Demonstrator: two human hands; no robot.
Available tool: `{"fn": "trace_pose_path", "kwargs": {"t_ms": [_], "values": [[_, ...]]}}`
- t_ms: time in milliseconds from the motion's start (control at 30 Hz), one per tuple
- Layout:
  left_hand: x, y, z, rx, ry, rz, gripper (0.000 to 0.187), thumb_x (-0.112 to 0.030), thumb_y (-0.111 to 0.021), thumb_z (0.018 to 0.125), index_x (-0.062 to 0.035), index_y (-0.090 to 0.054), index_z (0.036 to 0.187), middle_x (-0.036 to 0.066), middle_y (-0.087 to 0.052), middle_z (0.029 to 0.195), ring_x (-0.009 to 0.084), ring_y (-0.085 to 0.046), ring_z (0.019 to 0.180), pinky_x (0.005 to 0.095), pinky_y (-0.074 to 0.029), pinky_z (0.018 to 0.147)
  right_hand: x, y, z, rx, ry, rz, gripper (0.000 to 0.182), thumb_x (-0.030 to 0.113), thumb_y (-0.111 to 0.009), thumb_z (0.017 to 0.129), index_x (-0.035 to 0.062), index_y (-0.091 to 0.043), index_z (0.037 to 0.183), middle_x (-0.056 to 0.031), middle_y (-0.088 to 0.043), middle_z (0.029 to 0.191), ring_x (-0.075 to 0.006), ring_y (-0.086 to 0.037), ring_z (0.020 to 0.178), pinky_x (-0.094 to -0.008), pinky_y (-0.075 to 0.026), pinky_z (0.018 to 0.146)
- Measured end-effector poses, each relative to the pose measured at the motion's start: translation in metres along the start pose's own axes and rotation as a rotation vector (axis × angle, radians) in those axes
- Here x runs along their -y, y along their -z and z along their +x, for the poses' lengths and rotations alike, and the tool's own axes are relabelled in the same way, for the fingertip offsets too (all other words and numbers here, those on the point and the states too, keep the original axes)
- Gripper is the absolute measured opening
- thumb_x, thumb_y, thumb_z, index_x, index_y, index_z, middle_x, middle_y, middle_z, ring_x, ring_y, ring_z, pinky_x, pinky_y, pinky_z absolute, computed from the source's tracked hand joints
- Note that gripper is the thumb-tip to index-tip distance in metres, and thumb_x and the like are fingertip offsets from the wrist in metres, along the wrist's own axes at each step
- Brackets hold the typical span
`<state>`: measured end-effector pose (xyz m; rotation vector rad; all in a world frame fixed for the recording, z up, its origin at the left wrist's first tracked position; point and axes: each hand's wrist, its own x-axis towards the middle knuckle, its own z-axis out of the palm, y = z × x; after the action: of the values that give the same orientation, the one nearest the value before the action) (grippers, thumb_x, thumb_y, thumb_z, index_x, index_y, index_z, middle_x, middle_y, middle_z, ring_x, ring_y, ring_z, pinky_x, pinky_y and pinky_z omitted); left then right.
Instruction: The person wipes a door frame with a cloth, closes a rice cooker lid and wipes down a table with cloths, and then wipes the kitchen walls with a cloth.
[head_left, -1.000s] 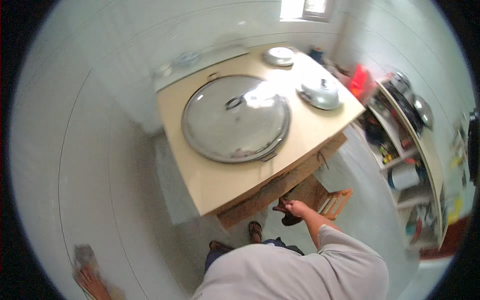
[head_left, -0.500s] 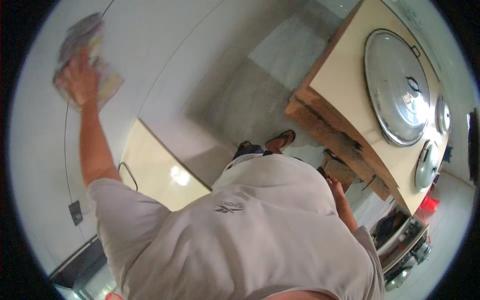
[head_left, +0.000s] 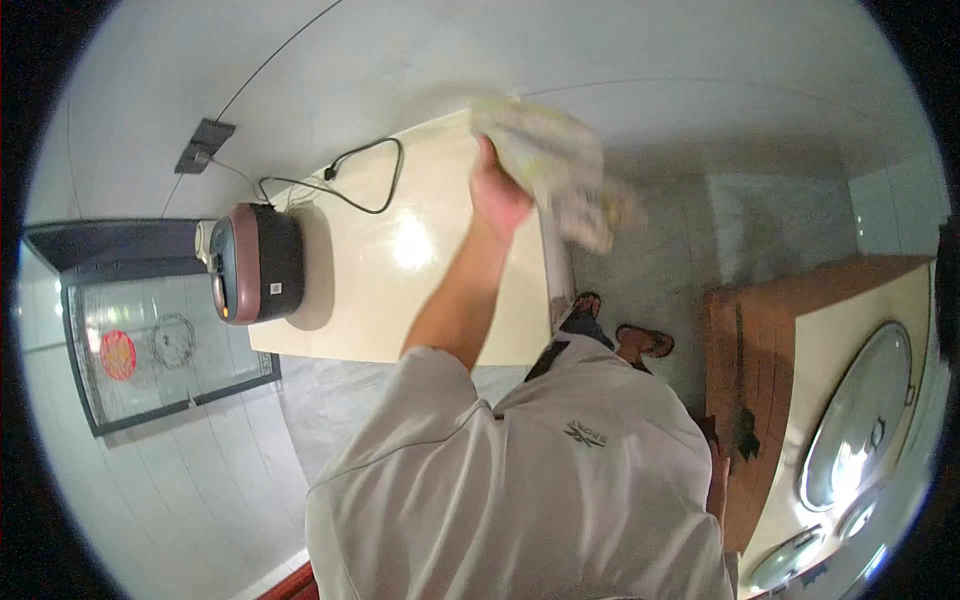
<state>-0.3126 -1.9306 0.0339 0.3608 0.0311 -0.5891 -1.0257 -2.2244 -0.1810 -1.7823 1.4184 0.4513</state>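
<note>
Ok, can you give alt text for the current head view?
The wearer's left hand holds a blurred, pale patterned cloth at the edge of a glossy cream countertop. A rounded black-and-brown electric cooker stands at its left end; at right, a large round metal lid rests on a brown-sided cream counter.

On the chest of the pale shirt (head_left: 520, 490), a small dark logo (head_left: 585, 434) is seen, with short capital lettering that seems to be read as "SPORT", though this cannot be made certain. On the dark appliance (head_left: 268, 262), a small white label (head_left: 276, 288) is carried; its print is too small to be read. On the glass pane (head_left: 150, 395), a red round sign (head_left: 118, 355) is shown, its marks unreadable.
</note>
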Motion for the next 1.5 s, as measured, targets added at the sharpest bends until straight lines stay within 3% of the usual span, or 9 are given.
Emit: {"fn": "trace_pose_path", "kwargs": {"t_ms": [333,467,633,800,1033,1233,1400,1467,1500], "values": [[-0.133,0.019,-0.114,-0.173,-0.491,0.616,0.067,-0.05,-0.037,0.111,0.0026,-0.039,0.152,0.015,-0.054,0.148,0.0318,-0.053,0.135,0.0483,-0.04,0.116,0.201,0.056,0.003,0.155,0.2,-0.372,0.05,0.033,-0.057,0.102,0.0071,-0.053,0.145,-0.0326,-0.06,0.134,-0.0496,-0.057,0.127,-0.053,-0.044,0.104],[-0.173,-0.022,-0.105,-0.169,-0.26,1.481,0.052,-0.037,-0.053,0.107,0.0,-0.055,0.144,0.019,-0.057,0.146,0.0339,-0.057,0.133,0.0435,-0.04,0.114,0.194,0.061,0.035,0.13,0.339,-0.34,0.051,0.038,-0.055,0.103,0.0084,-0.055,0.144,-0.0327,-0.062,0.132,-0.0504,-0.056,0.127,-0.0551,-0.044,0.104],[-0.137,0.075,-0.029,-0.356,-0.561,2.353,0.062,-0.049,-0.058,0.101,-0.0139,-0.051,0.152,0.025,-0.042,0.159,0.045,-0.036,0.148,0.0631,-0.027,0.119,0.236,0.061,0.01,0.232,0.143,-0.391,0.054,0.039,-0.055,0.102,0.0069,-0.054,0.146,-0.0324,-0.062,0.133,-0.0479,-0.057,0.128,-0.0512,-0.045,0.108],[-0.093,0.124,-0.049,-0.607,-0.299,2.506,0.065,-0.053,-0.055,0.1,-0.0194,-0.046,0.155,0.027,-0.032,0.163,0.0491,-0.024,0.152,0.0794,-0.018,0.112,0.154,0.04,0.064,0.264,0.275,-0.282,0.051,0.034,-0.057,0.102,0.0115,-0.054,0.148,-0.0266,-0.06,0.141,-0.0448,-0.055,0.132,-0.0475,-0.042,0.112],[-0.045,0.141,-0.098,-0.591,-0.889,2.406,0.068,-0.04,-0.067,0.093,-0.0097,-0.047,0.151,0.026,-0.037,0.157,0.0468,-0.031,0.148,0.0624,-0.033,0.115,0.196,0.035,0.017,0.211,0.281,-0.359,0.049,0.028,-0.057,0.102,0.0084,-0.053,0.147,-0.0284,-0.058,0.142,-0.0449,-0.054,0.133,-0.0473,-0.041,0.114],[-0.091,0.14,-0.096,-0.388,-0.726,2.59,0.01,-0.013,-0.06,0.092,-0.0062,-0.066,0.096,0.01,-0.062,0.098,0.033,-0.063,0.094,0.0471,-0.053,0.079,0.238,0.035,-0.004,0.264,0.088,-0.527,0.052,0.035,-0.055,0.103,0.0066,-0.054,0.146,-0.0309,-0.061,0.137,-0.0476,-0.057,0.129,-0.0488,-0.043,0.11],[-0.097,0.07,-0.13,-0.036,-0.158,2.843,0.019,-0.023,-0.061,0.094,-0.0076,-0.07,0.098,0.012,-0.066,0.103,0.0331,-0.066,0.098,0.0465,-0.056,0.08,0.212,0.038,0.014,0.247,0.19,-0.44,0.052,0.036,-0.054,0.103,0.0059,-0.054,0.145,-0.0308,-0.062,0.135,-0.0472,-0.059,0.126,-0.0488,-0.044,0.109],[-0.092,0.031,-0.134,-0.044,0.467,2.627,0.022,-0.028,-0.063,0.098,-0.0118,-0.073,0.107,0.011,-0.07,0.106,0.0307,-0.068,0.108,0.0453,-0.057,0.083,0.208,0.034,0.013,0.214,0.269,-0.402,0.052,0.036,-0.054,0.103,0.0056,-0.054,0.145,-0.0305,-0.062,0.135,-0.0466,-0.06,0.126,-0.0486,-0.044,0.108],[-0.096,0.041,-0.131,-0.08,0.268,2.507,0.027,-0.033,-0.065,0.098,-0.013,-0.074,0.113,0.01,-0.072,0.116,0.0299,-0.068,0.112,0.0442,-0.057,0.091,0.211,0.033,0.011,0.213,0.209,-0.395,0.051,0.034,-0.055,0.102,0.006,-0.054,0.145,-0.03,-0.062,0.135,-0.0463,-0.06,0.126,-0.0487,-0.044,0.108]]}}
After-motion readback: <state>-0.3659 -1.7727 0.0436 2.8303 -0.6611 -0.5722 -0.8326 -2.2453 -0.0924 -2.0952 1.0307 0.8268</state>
